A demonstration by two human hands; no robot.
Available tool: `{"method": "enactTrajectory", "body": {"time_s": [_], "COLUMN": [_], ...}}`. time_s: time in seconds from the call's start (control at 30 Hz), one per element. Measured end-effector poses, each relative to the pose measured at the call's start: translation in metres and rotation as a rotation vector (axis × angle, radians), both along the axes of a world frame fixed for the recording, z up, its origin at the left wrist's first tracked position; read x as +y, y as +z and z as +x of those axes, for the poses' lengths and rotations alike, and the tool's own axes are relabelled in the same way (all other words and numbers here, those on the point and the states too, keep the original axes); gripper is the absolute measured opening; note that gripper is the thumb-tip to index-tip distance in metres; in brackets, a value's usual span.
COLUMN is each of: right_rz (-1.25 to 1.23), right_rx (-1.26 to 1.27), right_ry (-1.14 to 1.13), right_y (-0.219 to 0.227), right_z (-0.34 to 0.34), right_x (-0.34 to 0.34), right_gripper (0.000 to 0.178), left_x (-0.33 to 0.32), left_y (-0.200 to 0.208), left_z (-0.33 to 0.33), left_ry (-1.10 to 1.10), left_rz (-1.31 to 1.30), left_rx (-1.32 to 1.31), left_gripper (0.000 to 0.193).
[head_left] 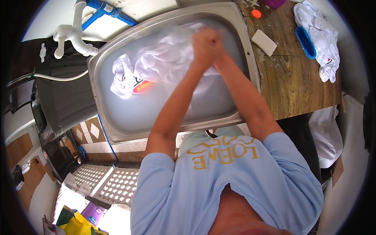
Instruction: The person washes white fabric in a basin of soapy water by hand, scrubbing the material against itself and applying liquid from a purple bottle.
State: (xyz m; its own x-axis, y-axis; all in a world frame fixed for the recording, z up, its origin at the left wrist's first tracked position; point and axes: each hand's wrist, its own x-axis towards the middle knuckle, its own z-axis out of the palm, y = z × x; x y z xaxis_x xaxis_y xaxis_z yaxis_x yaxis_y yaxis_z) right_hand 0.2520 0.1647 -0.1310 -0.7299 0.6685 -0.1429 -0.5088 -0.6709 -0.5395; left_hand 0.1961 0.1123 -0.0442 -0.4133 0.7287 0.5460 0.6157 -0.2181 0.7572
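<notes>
A white garment (164,53) with a red, orange and black print lies partly sunk in cloudy water in the metal sink (247,58). Toward the sink's far right side, my left hand (201,47) and my right hand (216,44) are pressed together, both closed on the cloth. Motion blurs the fingers a little, and the hands hide the part of the garment between them. The garment's bunched end with the print floats at the left of the basin.
On the wooden counter (282,84) at the right lie a pale soap bar (264,42), an orange cap (256,13), a blue brush (305,42) and another white garment (322,37). A white tap (70,37) juts near the sink's left rim. Another white cloth (325,135) hangs below the counter.
</notes>
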Motion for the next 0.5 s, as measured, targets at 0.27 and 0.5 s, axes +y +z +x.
{"method": "enactTrajectory", "body": {"time_s": [0.27, 0.5], "right_rz": [-0.395, -0.238], "right_rx": [-0.455, 0.45], "right_ry": [-0.017, 0.291], "right_y": [0.08, 0.009], "right_z": [-0.034, -0.007], "right_x": [-0.045, 0.003], "right_gripper": [0.024, 0.024], "left_x": [0.003, 0.016], "left_y": [-0.024, -0.02], "left_z": [-0.069, -0.013], "left_ry": [0.135, -0.036], "left_rz": [-0.009, 0.017], "left_rx": [0.129, 0.125], "left_gripper": [0.019, 0.019]}}
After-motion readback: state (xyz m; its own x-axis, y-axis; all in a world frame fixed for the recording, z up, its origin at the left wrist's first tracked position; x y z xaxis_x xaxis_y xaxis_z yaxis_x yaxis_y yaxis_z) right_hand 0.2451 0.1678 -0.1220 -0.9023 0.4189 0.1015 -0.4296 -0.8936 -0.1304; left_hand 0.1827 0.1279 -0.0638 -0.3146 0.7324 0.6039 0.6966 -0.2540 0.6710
